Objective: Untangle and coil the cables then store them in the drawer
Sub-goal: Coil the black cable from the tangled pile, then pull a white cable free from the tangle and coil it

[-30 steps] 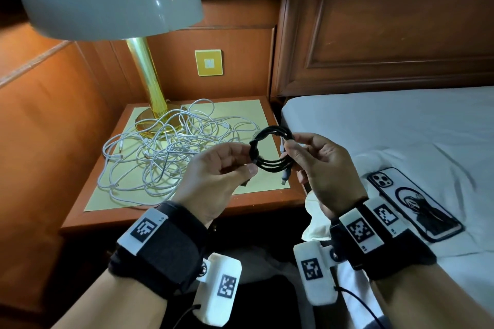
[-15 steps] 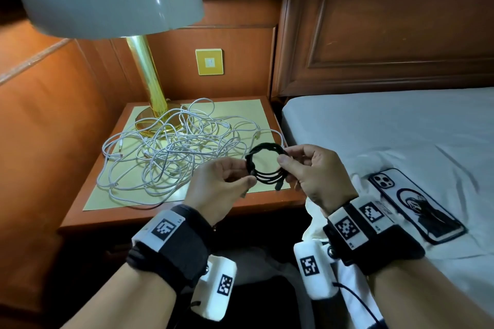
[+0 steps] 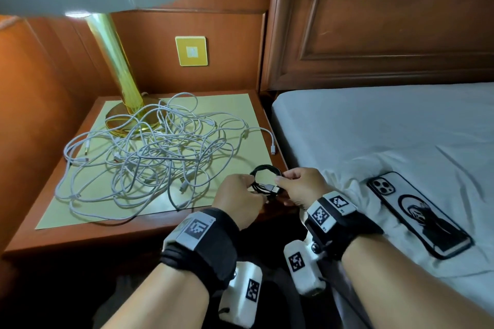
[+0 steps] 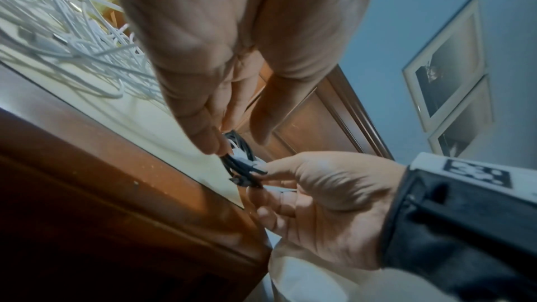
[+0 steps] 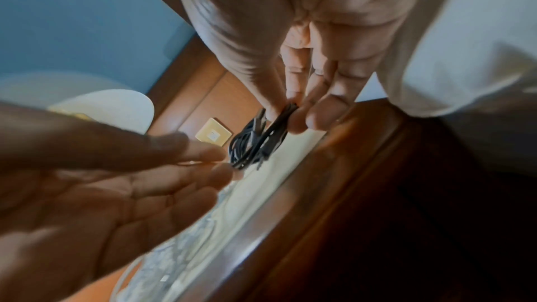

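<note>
The left hand (image 3: pixel 242 196) pinches one side of a small black cable coil (image 3: pixel 266 180) between thumb and fingertips; the right hand (image 3: pixel 300 185) pinches the opposite side, its fingers curled round the loops with a connector end lying across them. The coil hangs in the air between the two hands, just above the near right corner of the nightstand (image 3: pixel 112 235), not resting on it.

The coil looks light, limp and springy: I judge the loops would fan open if either pinch loosened, so it is best held across all the strands at once, at the point where the loose plug end crosses, keeping that end trapped. The smooth jacket may slip, so a firm pinch suits it better than a loose cradle.

Further back on the nightstand, toward its far left, a heap of white cables (image 3: pixel 144 157) lies tangled on a pale yellow mat (image 3: pixel 235 107), touching the brass base of a lamp (image 3: pixel 115 61). No drawer shows; the front of the nightstand is in dark shadow. To the right of the nightstand stands a bed with a white sheet (image 3: pixel 374 128), a phone (image 3: pixel 417 211) lying on it, and behind the nightstand a wood-panelled wall with a yellow switch plate (image 3: pixel 191 51)
</note>
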